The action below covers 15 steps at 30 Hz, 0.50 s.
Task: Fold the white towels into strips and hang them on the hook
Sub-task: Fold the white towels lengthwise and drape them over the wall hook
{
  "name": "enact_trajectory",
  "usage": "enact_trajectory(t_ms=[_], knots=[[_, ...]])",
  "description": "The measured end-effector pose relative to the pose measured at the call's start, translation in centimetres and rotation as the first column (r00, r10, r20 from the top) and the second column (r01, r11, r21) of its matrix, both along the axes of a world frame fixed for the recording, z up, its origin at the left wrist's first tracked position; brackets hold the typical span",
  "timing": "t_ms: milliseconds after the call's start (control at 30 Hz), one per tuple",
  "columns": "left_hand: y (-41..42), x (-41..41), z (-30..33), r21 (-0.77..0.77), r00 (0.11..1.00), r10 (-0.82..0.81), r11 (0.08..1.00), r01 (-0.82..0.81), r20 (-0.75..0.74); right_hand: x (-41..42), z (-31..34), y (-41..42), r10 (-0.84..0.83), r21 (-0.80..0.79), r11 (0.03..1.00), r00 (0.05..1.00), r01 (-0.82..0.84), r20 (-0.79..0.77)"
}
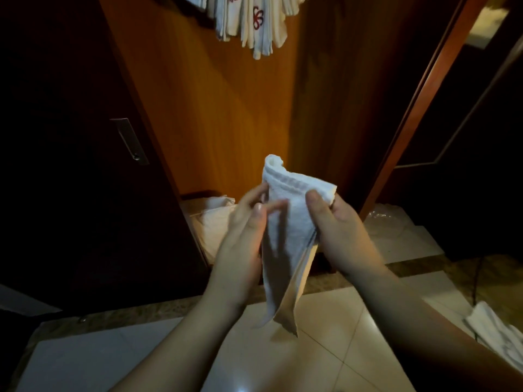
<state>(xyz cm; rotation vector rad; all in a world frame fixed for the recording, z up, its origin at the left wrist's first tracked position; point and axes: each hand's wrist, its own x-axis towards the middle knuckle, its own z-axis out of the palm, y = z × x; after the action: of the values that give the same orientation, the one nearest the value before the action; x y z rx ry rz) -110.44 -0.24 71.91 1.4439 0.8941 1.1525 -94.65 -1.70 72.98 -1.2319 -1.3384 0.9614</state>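
Towel in hand: a white terry towel (pixel 285 222) sits at the centre of the frame, folded lengthwise into a narrowing strip; its nap is looped and soft, a woven ribbed band crosses near the top, the upper end curls into a small roll, and the lower end tapers to pointed, flatter hems hanging free above the floor.
Left hand: the left hand (pixel 249 219) lies against the strip's left edge with thumb and fingers lightly bent round the cloth, pinching it.
Right hand: the right hand (pixel 331 219) grips the strip's right edge, thumb on the front, fingers curled behind the fabric.
Hung towels: at the top centre of the frame a bunch of folded white towels (pixel 254 24) hangs in narrow, pleated strips, some bearing a red looped flower emblem; what they hang from is cut off by the frame.
Wood panel: a smooth orange-brown wooden panel (pixel 215 108) with straight vertical grain rises behind the hands.
Dark door: at left, a dark door carries a slim rectangular metal handle plate (pixel 129 141).
Floor: glossy pale square tiles (pixel 325 335) with thin joints, edged by a speckled stone strip.
Other cloth: crumpled white towels (pixel 215 219) lie low at the panel's foot; another white heap (pixel 498 332) lies at the lower right edge.
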Motion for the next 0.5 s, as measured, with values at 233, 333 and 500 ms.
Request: enact_trajectory(t_ms=[233,333,500], knots=[[6.2,-1.9,2.9,-0.076,0.983,-0.184,0.98,0.184,0.009,2.7,5.4,2.5,0.111,0.028,0.993,0.987,-0.115,0.117],[6.8,-2.3,5.1,0.004,0.98,-0.196,0.981,0.196,0.039,3.2,7.6,2.9,0.118,0.099,0.985,0.971,-0.141,0.21],[6.1,-1.4,5.7,-0.114,0.915,-0.362,0.916,0.385,0.178,3.1,9.9,4.3,0.114,0.249,0.954,0.968,-0.169,0.223]])
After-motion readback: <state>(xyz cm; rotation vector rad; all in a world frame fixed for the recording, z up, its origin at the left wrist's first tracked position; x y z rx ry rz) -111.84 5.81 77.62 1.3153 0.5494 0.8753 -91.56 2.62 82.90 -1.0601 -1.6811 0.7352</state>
